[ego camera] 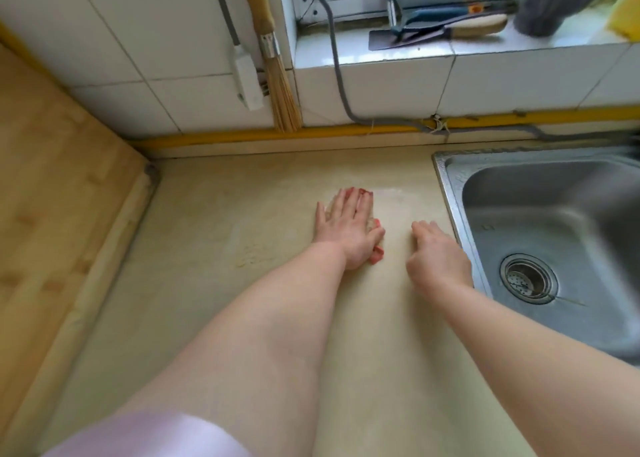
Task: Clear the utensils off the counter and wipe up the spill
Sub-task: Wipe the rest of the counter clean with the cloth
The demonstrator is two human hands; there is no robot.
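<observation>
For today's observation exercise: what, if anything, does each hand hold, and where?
The left hand presses flat on a cloth, pinning its middle to the counter. The right hand holds nothing visible.

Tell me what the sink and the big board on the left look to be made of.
The brushed grey sink looks like stainless steel: dull metallic sheen, pressed rim. The pale tan board looks like bamboo or laminated wood, judging by its strip joints and matte grain.
</observation>
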